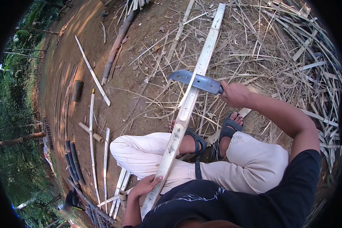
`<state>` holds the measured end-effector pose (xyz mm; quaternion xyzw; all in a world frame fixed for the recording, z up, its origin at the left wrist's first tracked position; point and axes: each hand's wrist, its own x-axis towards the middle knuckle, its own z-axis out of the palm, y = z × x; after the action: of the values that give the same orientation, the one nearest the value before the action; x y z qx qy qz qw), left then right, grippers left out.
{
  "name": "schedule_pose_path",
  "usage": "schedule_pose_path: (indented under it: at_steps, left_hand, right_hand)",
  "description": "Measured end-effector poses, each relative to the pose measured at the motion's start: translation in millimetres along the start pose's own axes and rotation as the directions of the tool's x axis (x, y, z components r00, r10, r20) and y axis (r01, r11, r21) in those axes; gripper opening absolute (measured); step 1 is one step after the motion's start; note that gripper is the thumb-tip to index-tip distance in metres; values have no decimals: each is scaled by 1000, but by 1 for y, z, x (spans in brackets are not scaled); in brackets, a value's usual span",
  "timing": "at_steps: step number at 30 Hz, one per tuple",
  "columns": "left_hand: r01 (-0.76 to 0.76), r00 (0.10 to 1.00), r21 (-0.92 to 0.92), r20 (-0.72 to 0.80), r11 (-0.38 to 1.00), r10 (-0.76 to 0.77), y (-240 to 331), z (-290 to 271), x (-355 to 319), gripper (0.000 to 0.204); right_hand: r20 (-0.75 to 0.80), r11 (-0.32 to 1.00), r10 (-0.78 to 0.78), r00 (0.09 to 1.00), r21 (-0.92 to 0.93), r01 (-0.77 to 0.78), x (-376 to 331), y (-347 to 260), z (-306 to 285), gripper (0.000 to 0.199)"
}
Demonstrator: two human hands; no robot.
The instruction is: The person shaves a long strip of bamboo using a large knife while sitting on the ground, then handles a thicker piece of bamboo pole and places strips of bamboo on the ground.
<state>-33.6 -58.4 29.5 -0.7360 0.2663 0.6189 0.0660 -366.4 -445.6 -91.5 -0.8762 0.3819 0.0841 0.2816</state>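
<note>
A long, pale split bamboo strip runs from beside my body, over my bent leg, out to the far ground. My left hand is closed around its near end, thumb on the upper face. In my right hand is the handle of a machete with a broad dark blade and a few holes. The blade lies across the strip beyond my feet. At the blade a thin sliver stands away from the strip's left side. Most of the handle is hidden in my fist.
Bamboo shavings litter the ground ahead, with a larger heap at the right. Loose strips and a short bamboo tube lie left. Dark bamboo poles are grouped farther left. My sandalled feet are close to the strip.
</note>
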Motion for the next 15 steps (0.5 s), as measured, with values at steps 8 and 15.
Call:
schedule_pose_path:
  at_steps: [8, 15]
  left_hand:
    - [-192, 753, 390, -530, 900, 390, 125, -23, 41, 64]
    - [-147, 937, -702, 128, 696, 326, 140, -25, 212, 63]
  right_hand:
    - [-111, 994, 86, 990, 79, -77, 16, 6, 47, 31]
    - [-30, 991, 137, 990, -2, -137, 16, -40, 18, 28]
